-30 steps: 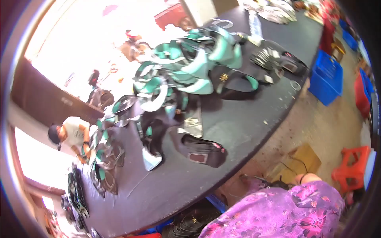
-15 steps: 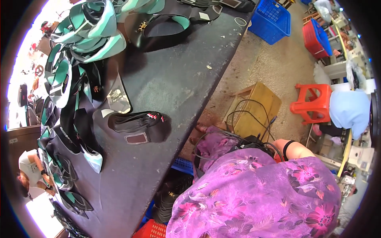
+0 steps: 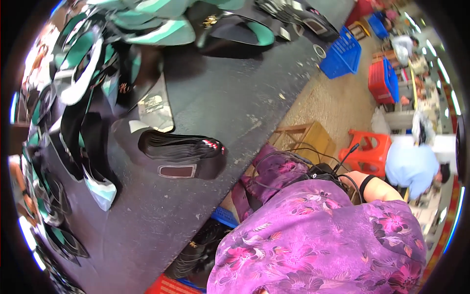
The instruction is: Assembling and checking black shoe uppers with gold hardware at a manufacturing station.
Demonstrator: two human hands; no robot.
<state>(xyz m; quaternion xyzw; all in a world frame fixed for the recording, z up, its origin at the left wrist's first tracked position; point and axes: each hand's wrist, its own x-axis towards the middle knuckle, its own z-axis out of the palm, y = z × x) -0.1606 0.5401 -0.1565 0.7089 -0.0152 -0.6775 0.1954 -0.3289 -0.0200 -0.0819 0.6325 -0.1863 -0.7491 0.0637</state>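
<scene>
Neither of my hands shows. Purple floral clothing [image 3: 313, 235] covers the lower right of the head view. Beside it, a bent bare arm with a black band [image 3: 379, 188] comes out, its hand hidden from sight. In front of me on the dark table [image 3: 147, 220] lies a stack of black shoe uppers [image 3: 181, 152], nested together, with red and white marks at one end and a framed brown patch on the side. Just beyond it rests a flat, camouflage-patterned piece [image 3: 156, 105], possibly a phone.
Black uppers with teal linings [image 3: 156, 29] pile along the table's far left side. Under the near edge sit more black uppers [image 3: 200, 247] in crates. A wooden stool [image 3: 313, 139], a red plastic stool [image 3: 367, 149], a blue crate [image 3: 342, 54] and a person in light blue [image 3: 411, 166] are to the right.
The whole view has tilted and shifted, so the stack appears farther right and the stools lower. The uppers on the table keep their places relative to one another.
</scene>
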